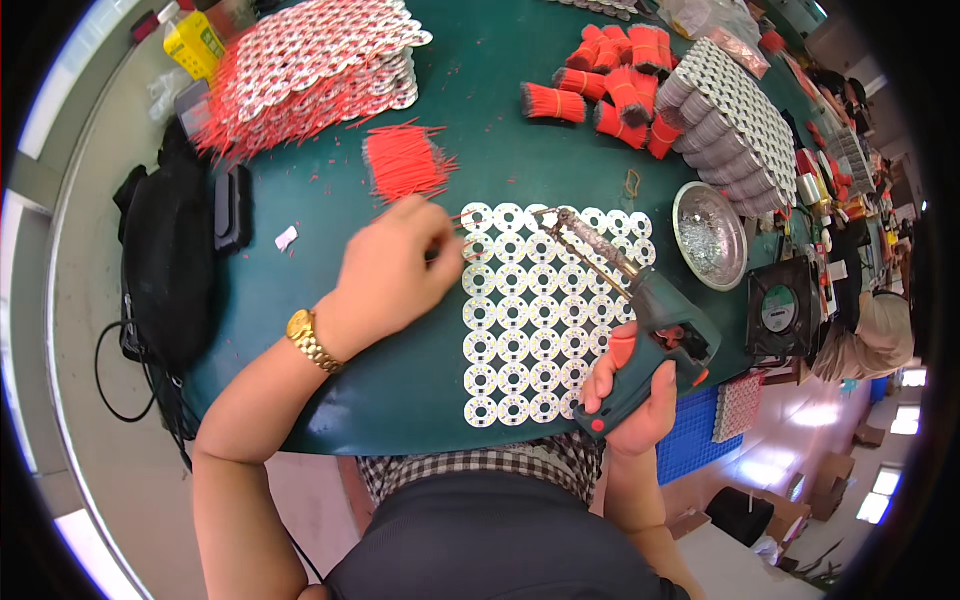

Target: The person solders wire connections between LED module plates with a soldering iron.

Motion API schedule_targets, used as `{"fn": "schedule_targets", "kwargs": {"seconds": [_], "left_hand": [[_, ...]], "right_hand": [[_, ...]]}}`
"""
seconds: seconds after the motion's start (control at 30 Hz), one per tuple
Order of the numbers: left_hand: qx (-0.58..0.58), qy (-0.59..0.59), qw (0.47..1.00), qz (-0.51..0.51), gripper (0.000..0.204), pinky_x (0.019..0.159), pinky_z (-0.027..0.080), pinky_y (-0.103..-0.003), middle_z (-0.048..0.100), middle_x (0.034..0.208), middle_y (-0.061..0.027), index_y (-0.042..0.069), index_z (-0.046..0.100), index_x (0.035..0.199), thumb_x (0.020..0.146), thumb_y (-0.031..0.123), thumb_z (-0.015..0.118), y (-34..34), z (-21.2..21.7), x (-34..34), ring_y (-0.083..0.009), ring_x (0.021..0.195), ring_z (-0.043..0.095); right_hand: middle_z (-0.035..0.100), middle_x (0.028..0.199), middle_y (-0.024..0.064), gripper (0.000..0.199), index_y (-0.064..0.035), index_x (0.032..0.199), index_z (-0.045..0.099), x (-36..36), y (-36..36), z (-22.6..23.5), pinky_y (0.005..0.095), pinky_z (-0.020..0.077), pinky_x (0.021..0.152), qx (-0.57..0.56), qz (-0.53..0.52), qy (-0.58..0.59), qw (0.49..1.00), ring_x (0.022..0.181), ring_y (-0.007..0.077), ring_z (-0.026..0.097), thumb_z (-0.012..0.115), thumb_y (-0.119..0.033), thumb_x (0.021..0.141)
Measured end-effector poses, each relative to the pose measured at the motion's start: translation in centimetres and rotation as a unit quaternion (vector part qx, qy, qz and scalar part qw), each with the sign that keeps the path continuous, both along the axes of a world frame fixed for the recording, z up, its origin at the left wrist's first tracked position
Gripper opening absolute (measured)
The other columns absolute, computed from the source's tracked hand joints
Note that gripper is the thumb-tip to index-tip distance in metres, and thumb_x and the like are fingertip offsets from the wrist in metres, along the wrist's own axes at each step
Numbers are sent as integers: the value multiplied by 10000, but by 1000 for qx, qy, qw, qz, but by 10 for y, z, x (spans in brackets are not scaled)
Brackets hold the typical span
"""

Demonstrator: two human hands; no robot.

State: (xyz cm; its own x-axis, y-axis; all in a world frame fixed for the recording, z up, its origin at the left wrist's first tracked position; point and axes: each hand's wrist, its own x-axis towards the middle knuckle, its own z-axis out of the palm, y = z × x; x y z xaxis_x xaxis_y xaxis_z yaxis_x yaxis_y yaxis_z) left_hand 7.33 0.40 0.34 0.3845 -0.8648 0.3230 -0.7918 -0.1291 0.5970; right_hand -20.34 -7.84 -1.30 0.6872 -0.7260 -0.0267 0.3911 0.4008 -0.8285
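Note:
A panel of round white LED circuit boards [512,312] lies flat on the green table in front of me. My right hand [640,405] is wrapped round the handle of a green soldering gun [655,310]. Its metal tip points left, over the panel's top row. By the panel's top left corner, my left hand [393,262] is closed in a pinch on a thin red wire [458,216], whose end reaches the corner board. Just beyond that hand is a loose pile of cut red wires [405,162].
Wired boards [325,65] are stacked at the far left, near a yellow bottle [190,42]. Bundles of red wires [625,92] and bare stacked boards [740,125] stand far right. A metal bowl [708,236] and a fan [780,307] sit right; a black bag [175,250] lies left.

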Motion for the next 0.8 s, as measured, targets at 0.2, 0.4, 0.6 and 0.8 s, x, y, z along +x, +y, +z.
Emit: {"fn": "schedule_targets", "kwargs": {"seconds": [0.2,0.4,0.6,0.8], "left_hand": [[16,-117,987,106,178,665,463,-370,560,917,-90,43,616,930,822,135,724,-4,2,31,-273,760,570],[69,-138,982,113,168,804,402,-397,561,909,-54,81,641,915,801,158,737,-11,-4,38,-266,894,520],[32,-192,975,109,104,847,360,-402,566,891,-36,98,618,856,817,133,707,-10,-12,35,-262,889,498],[-30,-195,972,128,107,822,356,-385,559,868,-46,90,558,898,852,77,653,-12,-21,38,-259,867,507]], "right_hand": [[563,725,127,667,20,1248,449,-4,2,1,286,479,534,3,24,13,1000,574,189,583,498,-568,938],[576,729,121,709,7,1258,486,-9,12,5,296,481,544,29,57,34,997,581,188,581,601,-584,883],[540,704,121,768,24,1274,411,-15,3,0,295,466,497,1,93,41,995,510,184,546,466,-649,910],[527,686,115,777,15,1281,405,-16,1,-4,301,451,495,20,102,-3,995,494,190,529,447,-665,907]]}}
